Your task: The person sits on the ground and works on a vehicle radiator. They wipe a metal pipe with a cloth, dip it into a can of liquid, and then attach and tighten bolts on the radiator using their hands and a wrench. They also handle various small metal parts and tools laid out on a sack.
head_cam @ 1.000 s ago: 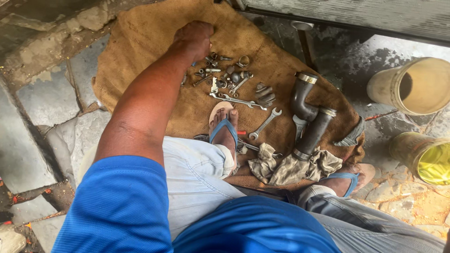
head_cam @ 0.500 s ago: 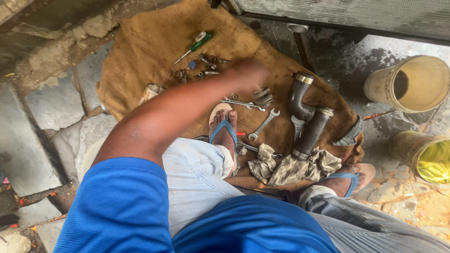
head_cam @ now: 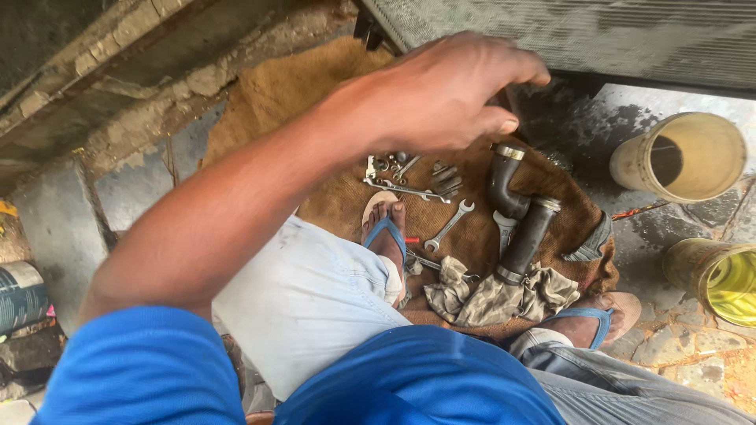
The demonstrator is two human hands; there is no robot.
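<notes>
Spanners (head_cam: 409, 189) lie on brown sacking (head_cam: 315, 86) beneath the left hand (head_cam: 449, 90), its grip half-open and empty.

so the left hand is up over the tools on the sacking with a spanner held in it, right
Not quite. In the head view the left hand is raised over the tools on the sacking, but it holds nothing: the fingers are spread and bare. The spanner lies on the sacking beside the person's foot.

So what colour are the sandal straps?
Blue sandal straps, clearest in the head view.
</notes>
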